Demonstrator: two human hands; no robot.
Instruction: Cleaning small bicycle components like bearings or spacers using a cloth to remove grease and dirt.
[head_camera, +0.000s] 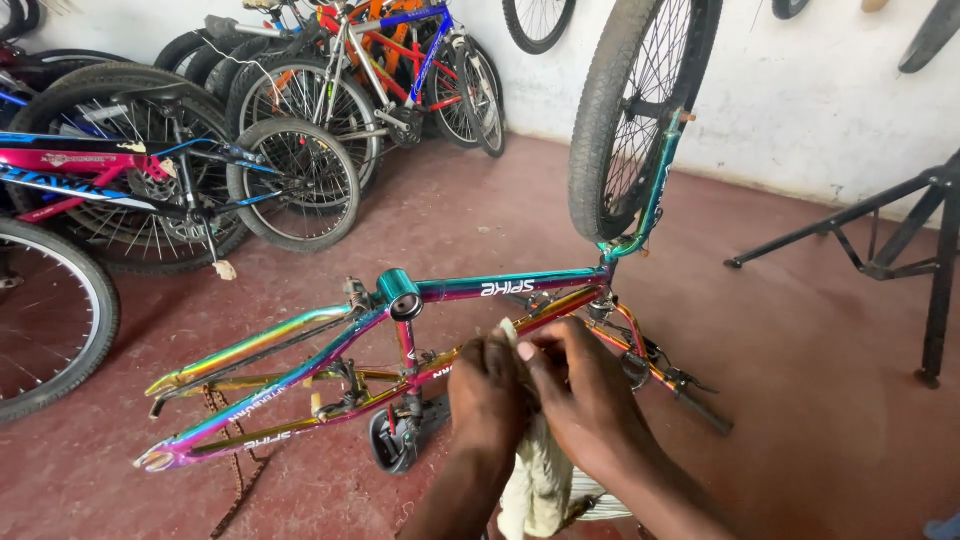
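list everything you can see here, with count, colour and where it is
bike frame: one, iridescent rainbow finish, upside down on the floor, centre, no rear wheel
front wheel: one, black tyre, in the frame's fork, sticking up at top centre
chain: one, rusty brown, on the floor under the frame's rear end
cloth: one, off-white, at the frame's down tube, in both hands
parked bicycles: several, pink, blue, red and orange, against the wall at upper left
work stand: one, black, right edge
floor: dark red, whole lower view
wall: white, behind
left hand: one, grip closed on the cloth
right hand: one, grip closed on the cloth
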